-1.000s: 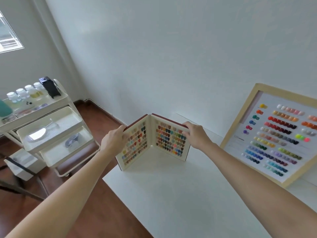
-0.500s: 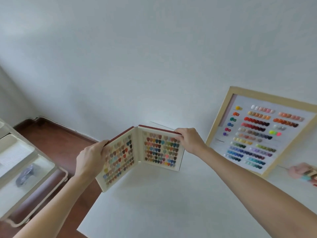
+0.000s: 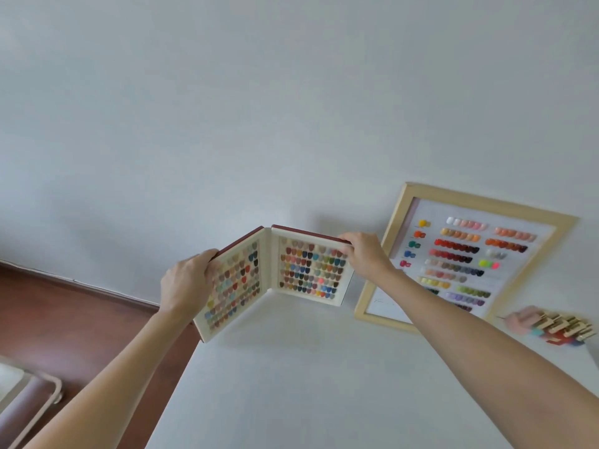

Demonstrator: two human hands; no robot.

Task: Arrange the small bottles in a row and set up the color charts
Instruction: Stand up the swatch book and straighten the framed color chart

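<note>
Here, both of my hands are on the folding colour chart book with cream inner frames and a dark red cover, which stands open in a V on the white tabletop near its far left corner. My left hand grips the outer edge of the left panel, fingers curled shut over the top corner, thumb side toward me. My right hand pinches the top outer corner of the right panel, fingers closed over the red edge.

Left panel: angled toward me, its lower corner at the table's left edge. Rows of small nail-shaped swatches in muted browns, greys, blues. Right panel: faces me more squarely, swatches in mixed reds, greens, blues.

To the right, well apart from the book, a large flat chart in a pale wooden frame leans against the white wall, its lower edge on the table. It carries rows of coloured nail tips on a white backing; my right forearm crosses in front of its lower left part.

Far right, on the table: a blurred cluster of colour sample sticks with gold ends. Details too smeared to read.

Lower left: brown wooden floor, and the rounded corner of a cream cart tray.
</note>
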